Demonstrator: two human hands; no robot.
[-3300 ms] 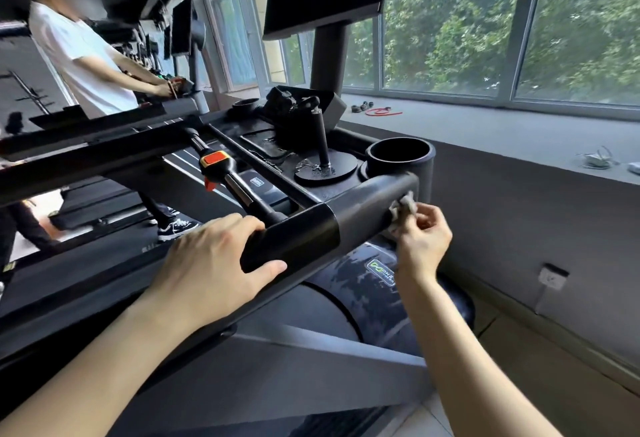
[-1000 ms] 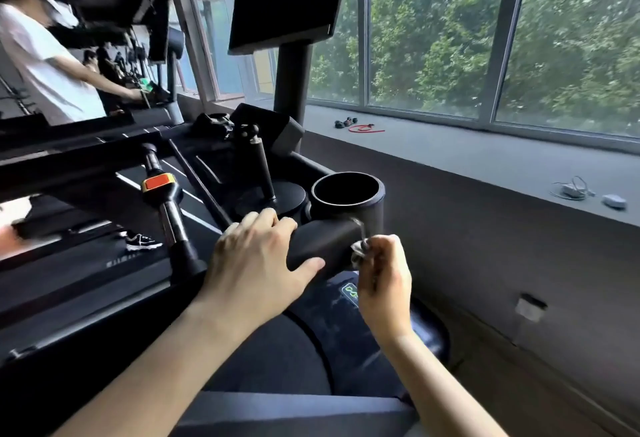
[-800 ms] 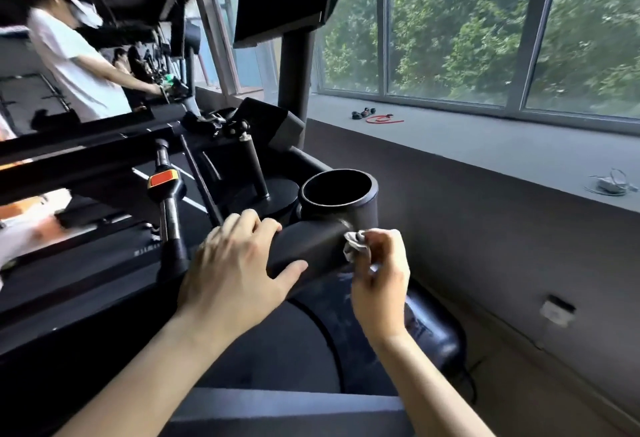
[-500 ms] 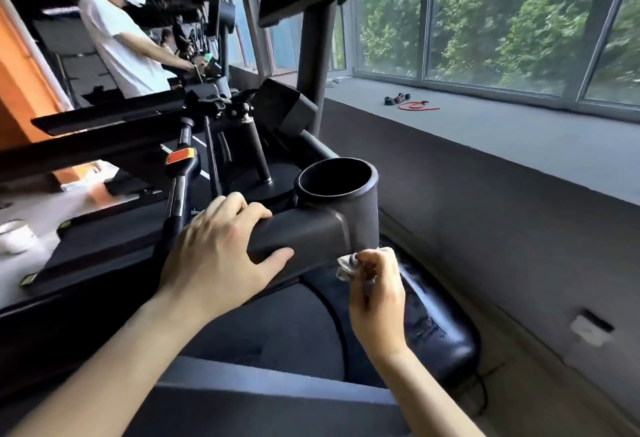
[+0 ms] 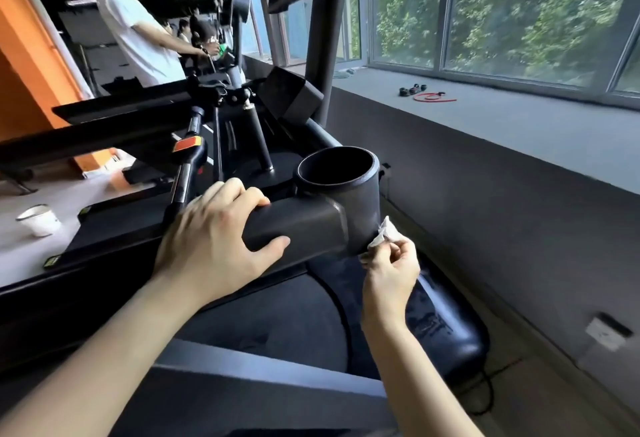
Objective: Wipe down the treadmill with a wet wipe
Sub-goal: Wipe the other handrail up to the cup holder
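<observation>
**Head view: wet wipe held to the cup holder at the end of the handrail**

Your left hand (image 5: 214,242) grips the dark handrail (image 5: 304,228) of the treadmill (image 5: 446,319). The fingers are curled over the top face and the thumb is pressed along the near face. The handrail's long axis runs from the lower left of the frame up toward the right. It ends where it joins the cup holder (image 5: 356,194), just to the right of your left hand.

The cup holder is a round tube standing roughly upright, with its open mouth facing up and leaning slightly toward you.

Your right hand (image 5: 391,270) sits below and to the right of that joint, palm turned toward you and fingers curled. The thumb and fingertips pinch the wet wipe (image 5: 382,235). The wipe is white and crumpled into a small wad. It points up and to the left from your fingertips and touches the lower right wall of the cup holder.

Below both hands lies the treadmill's rounded dark motor cover.

The console post (image 5: 323,38) rises behind the cup holder. A grey window sill (image 5: 519,131) runs along the right and carries a red cord (image 5: 433,97). A wall socket (image 5: 604,332) sits low on the wall under it.

At the left, a white cup (image 5: 40,220) stands on the floor. A person in a white shirt (image 5: 138,34) stands at another machine.
</observation>
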